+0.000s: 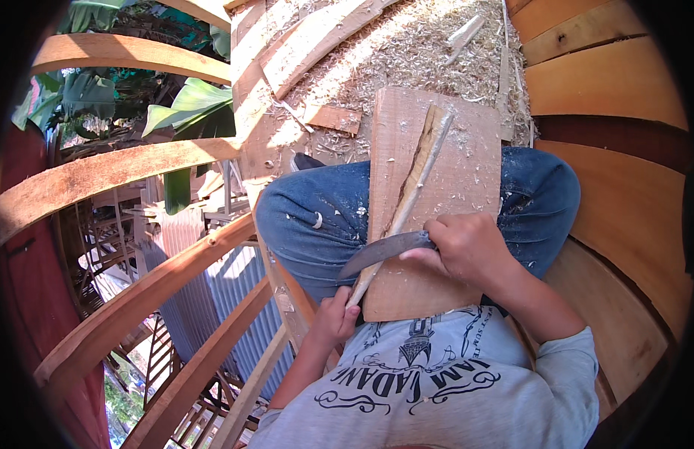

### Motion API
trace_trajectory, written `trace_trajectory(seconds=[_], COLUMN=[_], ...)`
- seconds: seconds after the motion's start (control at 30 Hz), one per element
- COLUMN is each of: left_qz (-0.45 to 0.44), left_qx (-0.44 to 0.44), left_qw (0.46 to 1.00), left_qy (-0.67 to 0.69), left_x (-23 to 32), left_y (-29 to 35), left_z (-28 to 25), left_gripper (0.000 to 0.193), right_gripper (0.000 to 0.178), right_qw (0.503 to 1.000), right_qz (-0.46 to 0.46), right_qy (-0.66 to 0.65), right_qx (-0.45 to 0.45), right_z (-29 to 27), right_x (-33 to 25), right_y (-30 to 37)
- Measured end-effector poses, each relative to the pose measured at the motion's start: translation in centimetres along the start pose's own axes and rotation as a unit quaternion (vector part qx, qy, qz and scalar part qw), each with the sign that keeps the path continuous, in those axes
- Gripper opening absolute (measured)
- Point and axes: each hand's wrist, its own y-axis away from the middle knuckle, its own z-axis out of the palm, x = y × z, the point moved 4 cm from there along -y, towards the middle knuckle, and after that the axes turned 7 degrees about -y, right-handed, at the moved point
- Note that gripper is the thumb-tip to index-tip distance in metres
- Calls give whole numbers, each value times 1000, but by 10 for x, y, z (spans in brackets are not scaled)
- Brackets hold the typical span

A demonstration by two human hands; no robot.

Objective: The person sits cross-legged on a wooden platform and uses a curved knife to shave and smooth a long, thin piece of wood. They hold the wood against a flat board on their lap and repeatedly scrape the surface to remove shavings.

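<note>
Across my lap lies a wide wooden board [467, 165], dusted with shavings. A long pale stick [418, 179] with a rough brown groove runs slantwise over it. My left hand [336, 316] is closed round the near end of this stick, just off the board's left edge. My right hand [467, 247] grips a knife, its fingers wrapped round the handle, which they hide. The knife's broad dark blade [384, 252] points left and lies across the stick a little above my left hand.
Curved wooden ribs [123, 168] with wide gaps between them stand at left, with corrugated sheets [242, 314] below. Curved planks [609, 82] form a wall at right. Beyond my knees, wood shavings [407, 52] cover the floor, with a small wood offcut [332, 118] and loose timber [317, 45].
</note>
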Motion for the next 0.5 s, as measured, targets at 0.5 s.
trace_trajectory(seconds=[0.5], left_qz=[31], left_qx=[0], left_qw=[999], left_qy=[5], left_x=[3], left_y=[1], left_z=[-1], left_gripper=[36], right_gripper=[45], right_qw=[992], right_qz=[-102], right_qy=[25], right_qx=[-66], right_z=[8], right_x=[-10], right_y=[7])
